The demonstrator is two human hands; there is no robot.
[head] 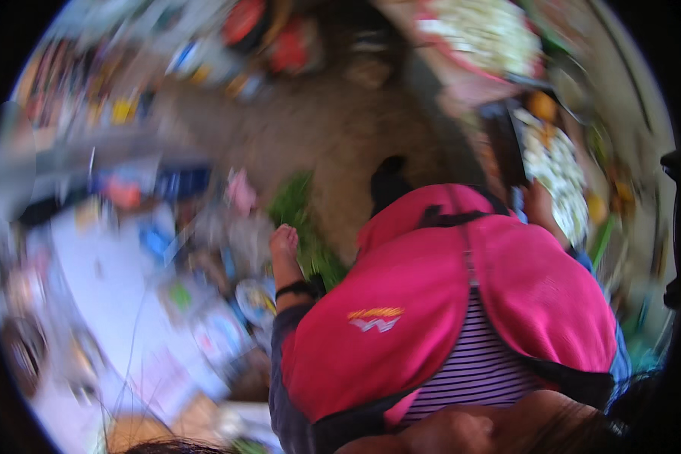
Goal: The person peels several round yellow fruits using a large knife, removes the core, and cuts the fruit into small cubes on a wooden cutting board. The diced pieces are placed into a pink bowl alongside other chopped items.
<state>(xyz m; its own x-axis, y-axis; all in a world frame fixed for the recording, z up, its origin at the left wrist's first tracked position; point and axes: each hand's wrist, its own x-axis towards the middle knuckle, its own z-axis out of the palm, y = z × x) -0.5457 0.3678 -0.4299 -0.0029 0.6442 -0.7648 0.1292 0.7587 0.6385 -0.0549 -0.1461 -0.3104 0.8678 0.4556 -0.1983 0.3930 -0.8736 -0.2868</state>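
Note:
Strong motion blur covers the picture. My left hand [284, 240] hangs at my left side with its fingers curled. Nothing shows in it. Behind it, a bunch of long green leaves [295, 204] lies low down over the brown floor. On the other side, my right hand [538, 205] is at the near edge of a pile of chopped whitish vegetables [562, 176]. Its fingers are blurred and partly hidden, so its grip is unclear. Beside it, a dark flat rectangular thing [505, 142] with a pale edge cannot be made out further.
A red-rimmed basin [454, 62] heaped with pale cut pieces stands at the upper right. Near it is an orange round thing [542, 105]. A cluttered white table [102, 272] fills the left. Red containers [291, 48] stand at the far end of the brown floor [329, 119].

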